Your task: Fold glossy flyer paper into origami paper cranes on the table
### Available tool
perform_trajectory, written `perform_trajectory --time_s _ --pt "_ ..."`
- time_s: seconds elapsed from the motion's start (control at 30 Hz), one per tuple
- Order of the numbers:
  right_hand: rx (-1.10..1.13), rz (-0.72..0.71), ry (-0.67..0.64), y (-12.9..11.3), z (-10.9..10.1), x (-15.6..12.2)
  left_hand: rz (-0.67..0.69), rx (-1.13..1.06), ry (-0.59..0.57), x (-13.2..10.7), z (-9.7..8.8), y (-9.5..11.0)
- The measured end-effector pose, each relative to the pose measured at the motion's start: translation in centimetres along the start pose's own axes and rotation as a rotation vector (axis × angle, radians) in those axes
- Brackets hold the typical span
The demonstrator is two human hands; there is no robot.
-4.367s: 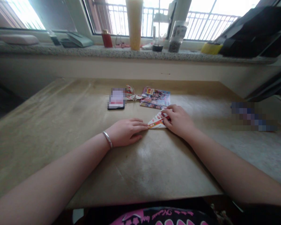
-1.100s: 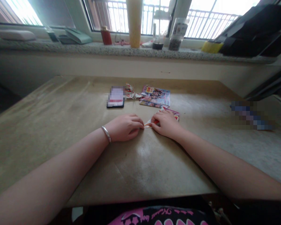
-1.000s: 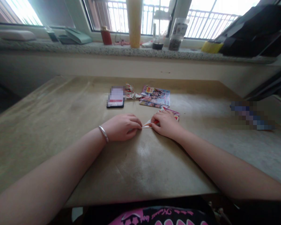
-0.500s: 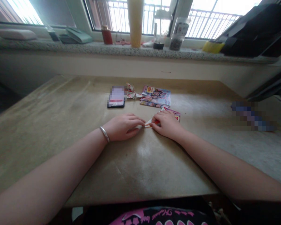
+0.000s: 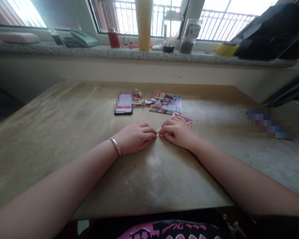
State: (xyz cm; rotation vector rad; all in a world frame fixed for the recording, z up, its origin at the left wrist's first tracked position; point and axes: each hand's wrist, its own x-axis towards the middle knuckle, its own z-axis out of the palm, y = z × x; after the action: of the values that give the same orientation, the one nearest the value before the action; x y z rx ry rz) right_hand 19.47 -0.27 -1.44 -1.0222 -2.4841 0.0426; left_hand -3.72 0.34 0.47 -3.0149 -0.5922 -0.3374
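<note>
A small folded piece of printed paper [image 5: 188,121] lies flat on the brown table [image 5: 64,132], mostly hidden under my hands. My left hand [image 5: 136,137], with a silver bracelet on its wrist, pinches the paper's left tip with curled fingers. My right hand [image 5: 178,131] presses down on the paper's middle, fingers bent and close together. The two hands' fingertips almost touch.
Behind the hands lie a phone [image 5: 124,104], a crumpled folded paper [image 5: 139,98] and a stack of printed sheets [image 5: 166,103]. The stone windowsill [image 5: 89,52] carries a red can [image 5: 113,38], a tall yellow container [image 5: 144,23], jars and a yellow object [image 5: 225,49].
My right hand has slid left over the paper and covers more of it. My left hand has closed in on the paper's left tip. The hands have drawn together.
</note>
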Motion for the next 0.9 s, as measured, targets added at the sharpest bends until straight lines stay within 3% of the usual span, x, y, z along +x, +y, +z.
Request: perform_trajectory --time_s 0.37,0.9 --pt "-0.134 -0.217 -0.038 0.3 -0.6 0.0 0.022 -0.001 0.020 0.1 0.2 -0.1" --pt "-0.112 -0.177 -0.090 0.3 -1.3 -0.4 0.018 0.014 0.004 0.2 0.4 0.0"
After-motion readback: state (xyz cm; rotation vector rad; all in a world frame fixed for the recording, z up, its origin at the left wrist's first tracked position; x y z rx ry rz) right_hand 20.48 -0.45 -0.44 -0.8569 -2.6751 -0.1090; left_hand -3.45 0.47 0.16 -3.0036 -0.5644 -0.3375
